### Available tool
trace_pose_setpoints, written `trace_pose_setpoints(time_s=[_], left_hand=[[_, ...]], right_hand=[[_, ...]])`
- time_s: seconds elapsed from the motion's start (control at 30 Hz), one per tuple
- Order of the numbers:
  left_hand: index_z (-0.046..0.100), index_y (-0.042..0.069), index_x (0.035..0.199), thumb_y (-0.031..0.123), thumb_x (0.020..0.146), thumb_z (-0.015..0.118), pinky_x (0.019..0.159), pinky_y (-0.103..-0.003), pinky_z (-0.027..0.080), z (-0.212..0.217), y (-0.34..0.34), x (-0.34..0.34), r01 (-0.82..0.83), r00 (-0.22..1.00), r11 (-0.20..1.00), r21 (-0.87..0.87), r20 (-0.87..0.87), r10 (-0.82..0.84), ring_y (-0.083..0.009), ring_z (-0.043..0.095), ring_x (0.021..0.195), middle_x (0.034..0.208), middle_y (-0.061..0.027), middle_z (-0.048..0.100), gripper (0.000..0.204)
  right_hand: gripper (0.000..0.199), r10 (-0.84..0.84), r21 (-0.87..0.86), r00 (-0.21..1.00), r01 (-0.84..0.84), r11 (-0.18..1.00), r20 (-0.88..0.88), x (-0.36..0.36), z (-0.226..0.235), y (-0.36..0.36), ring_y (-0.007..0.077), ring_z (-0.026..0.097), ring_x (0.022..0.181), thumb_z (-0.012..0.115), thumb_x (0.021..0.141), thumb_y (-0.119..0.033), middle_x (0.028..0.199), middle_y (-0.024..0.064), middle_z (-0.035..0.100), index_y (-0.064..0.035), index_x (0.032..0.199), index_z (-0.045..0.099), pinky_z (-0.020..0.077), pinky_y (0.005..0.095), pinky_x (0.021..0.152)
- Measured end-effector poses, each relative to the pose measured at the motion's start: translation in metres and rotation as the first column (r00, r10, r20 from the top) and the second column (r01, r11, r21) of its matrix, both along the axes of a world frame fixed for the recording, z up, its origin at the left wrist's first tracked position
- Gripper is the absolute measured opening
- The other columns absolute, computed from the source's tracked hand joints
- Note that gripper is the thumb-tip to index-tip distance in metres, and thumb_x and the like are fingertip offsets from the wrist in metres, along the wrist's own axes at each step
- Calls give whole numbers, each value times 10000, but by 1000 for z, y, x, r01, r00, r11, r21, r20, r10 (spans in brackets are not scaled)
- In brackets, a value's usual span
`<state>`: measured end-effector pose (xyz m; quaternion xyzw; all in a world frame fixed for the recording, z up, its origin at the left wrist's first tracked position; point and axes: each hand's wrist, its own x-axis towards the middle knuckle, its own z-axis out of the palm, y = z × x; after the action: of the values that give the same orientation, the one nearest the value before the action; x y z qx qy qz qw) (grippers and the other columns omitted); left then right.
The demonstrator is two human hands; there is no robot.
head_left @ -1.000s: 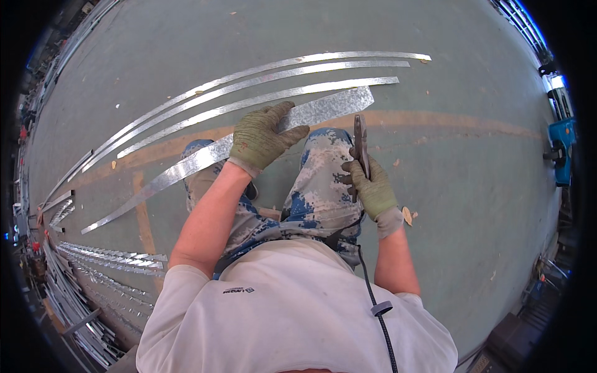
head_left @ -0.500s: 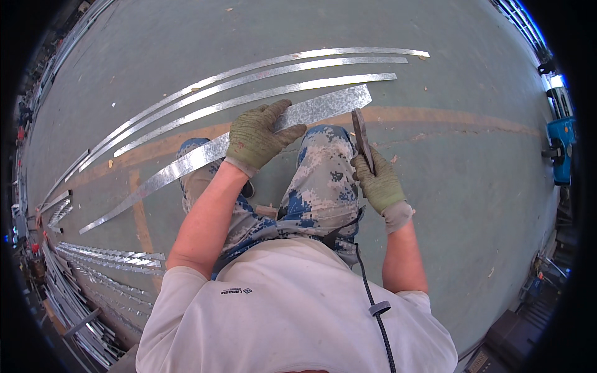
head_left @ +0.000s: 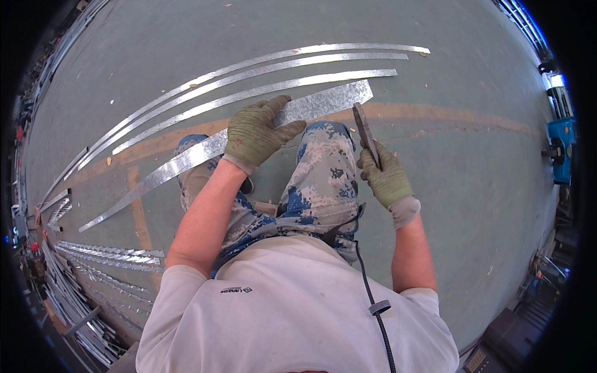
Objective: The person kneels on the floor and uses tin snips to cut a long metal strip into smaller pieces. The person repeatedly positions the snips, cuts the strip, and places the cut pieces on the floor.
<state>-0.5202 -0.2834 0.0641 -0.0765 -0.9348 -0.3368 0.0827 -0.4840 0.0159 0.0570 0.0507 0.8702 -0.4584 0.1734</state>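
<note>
Left hand (head_left: pixel 258 133) presses flat, fingers open, on the wide galvanized strip (head_left: pixel 323 102) lying across the knees; right hand (head_left: pixel 387 177) grips closed tin snips (head_left: pixel 364 132) beside it. Sharp strip edge may slip and cut the glove

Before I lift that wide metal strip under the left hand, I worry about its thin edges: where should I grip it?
Likely at mid-length, from above, where the left hand already presses the wide metal strip. It lies flat on the floor, long and thin, so an end hold would probably let it sag. Pinch across its width.
</note>
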Motion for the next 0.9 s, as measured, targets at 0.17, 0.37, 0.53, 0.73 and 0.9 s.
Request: trace_pose_setpoints(time_s=[0.17, 0.37, 0.53, 0.73, 0.9], left_hand=[[695, 19, 1311, 405, 846, 859, 660, -338, 508, -1, 0, 0, -5, 1000, 1000, -12, -17, 5, -165, 580, 685, 764, -58, 617, 626], [702, 29, 1312, 452, 844, 849, 683, -347, 523, -2, 0, 0, -12, 1000, 998, -61, -7, 11, -179, 613, 710, 794, -70, 653, 647], [701, 35, 1312, 439, 852, 844, 675, -342, 517, -1, -1, 1, -9, 1000, 999, -41, 9, 9, -175, 604, 702, 784, -64, 643, 629], [695, 33, 1312, 423, 859, 843, 661, -331, 502, 3, 0, 0, -2, 1000, 1000, -25, 22, 2, -161, 579, 688, 766, -54, 619, 616], [696, 33, 1307, 415, 859, 849, 651, -322, 492, 2, -1, 1, 1, 1000, 1000, -28, 16, -1, -146, 561, 684, 761, -39, 601, 608]], right_hand=[[345, 26, 1, 1000, -26, 1000, -9, -2, 2, 3, 85, 579, 651, 595, 1072, -317, 849, -3, 660, -83, 1322, 638, 479, 265, 587], [404, 43, 55, 998, -46, 997, 52, -4, 8, 0, 483, 655, 1086, 573, 1042, -363, 1149, 276, 701, -52, 1290, 643, 525, 497, 919], [378, 107, 177, 994, -100, 979, -32, -4, 24, -1, 488, 640, 1109, 549, 1045, -336, 1177, 272, 693, -56, 1286, 629, 511, 528, 935], [379, 110, 205, 991, -91, 974, -83, -5, 14, 5, 340, 657, 893, 589, 1043, -302, 1061, 219, 701, -59, 1330, 638, 529, 452, 814], [395, 130, 251, 978, -86, 964, -165, -3, 9, 6, 259, 669, 783, 623, 1037, -293, 987, 189, 705, -50, 1348, 640, 542, 407, 753]])
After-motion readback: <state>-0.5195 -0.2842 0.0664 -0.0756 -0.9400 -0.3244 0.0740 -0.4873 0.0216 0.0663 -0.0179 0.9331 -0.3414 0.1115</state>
